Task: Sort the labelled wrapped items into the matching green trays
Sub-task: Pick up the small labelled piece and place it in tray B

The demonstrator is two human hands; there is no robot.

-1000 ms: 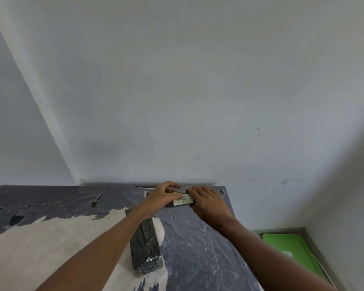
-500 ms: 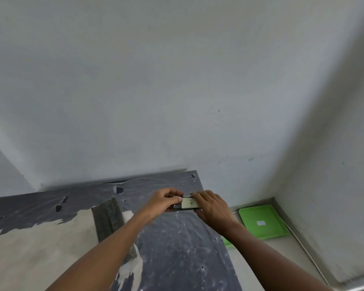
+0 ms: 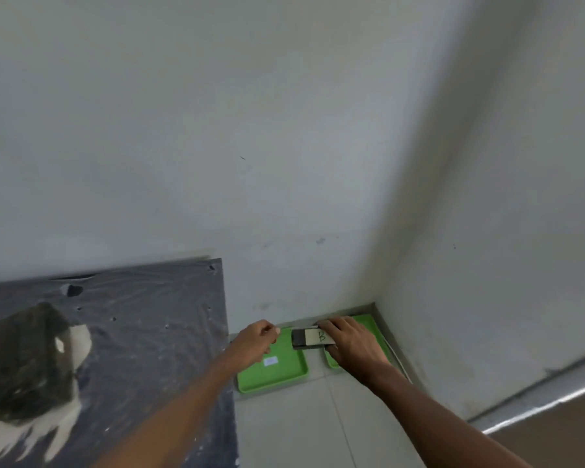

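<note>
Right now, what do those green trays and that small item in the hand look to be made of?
The green trays look like moulded plastic: uniform bright colour, smooth, rounded raised rims. The wrapped item in the right hand seems covered in dark glossy film, probably plastic, with a paper-like label.

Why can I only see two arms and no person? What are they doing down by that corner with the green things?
The camera sits on the person's head and looks forward and down, so you see only their arms reaching out. There is just this one view. The right hand holds a small dark wrapped item with a pale label marked "B". The left hand is loosely curled beside it, apart from the item and holding nothing I can see. Below them, on the tiled floor in the wall corner, lie two green trays: the left tray has a small white tag, and the right tray is mostly hidden by the hand. On the left, a table covered in dark plastic sheet carries a bigger dark wrapped block.
</note>
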